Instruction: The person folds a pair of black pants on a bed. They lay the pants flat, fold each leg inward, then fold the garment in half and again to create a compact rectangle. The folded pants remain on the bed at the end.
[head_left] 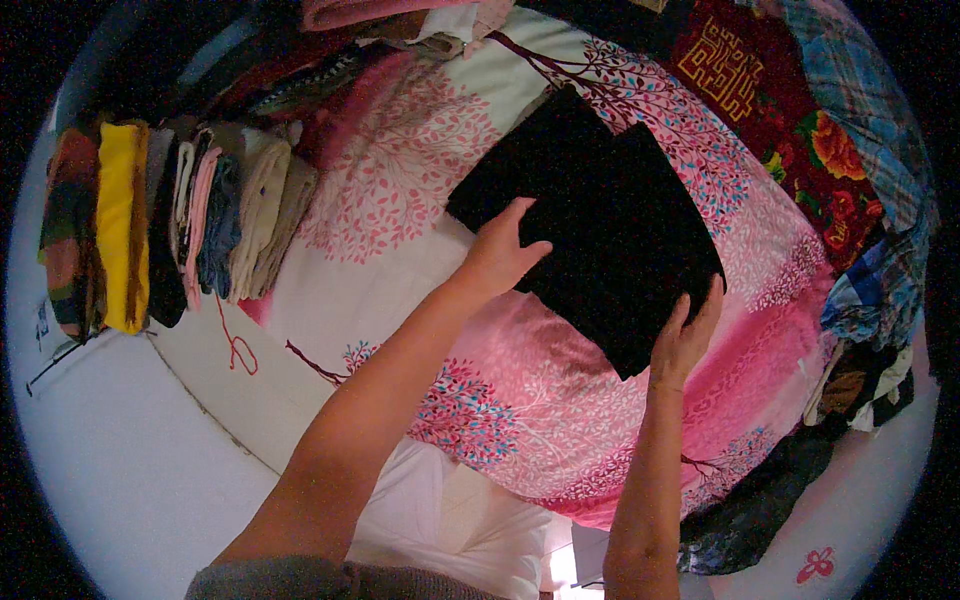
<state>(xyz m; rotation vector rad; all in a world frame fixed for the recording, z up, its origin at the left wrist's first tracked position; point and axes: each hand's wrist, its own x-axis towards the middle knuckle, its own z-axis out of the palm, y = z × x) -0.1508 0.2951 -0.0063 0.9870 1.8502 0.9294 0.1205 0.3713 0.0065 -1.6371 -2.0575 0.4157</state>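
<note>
A black folded garment (pixel 600 220), perhaps shorts or trousers, lies spread at a slant over a pink and white bed sheet with tree prints (pixel 400 170). At its left edge is my left hand (pixel 503 252), thumb and forefinger on top of the dark cloth; the other fingers are hidden. My right hand (pixel 688 342) grips the lower right edge, its thumb apart from the fingers at the cloth's border. So dark is the fabric that its folds and seams hardly show.
Folded clothes stand in a row at the left, among them a yellow one (pixel 122 225) and a beige one (pixel 262 220). A red cord (pixel 238 348) dangles below them. At the right lie a dark red floral cloth (pixel 790 130) and a blue plaid cloth (pixel 865 120).
</note>
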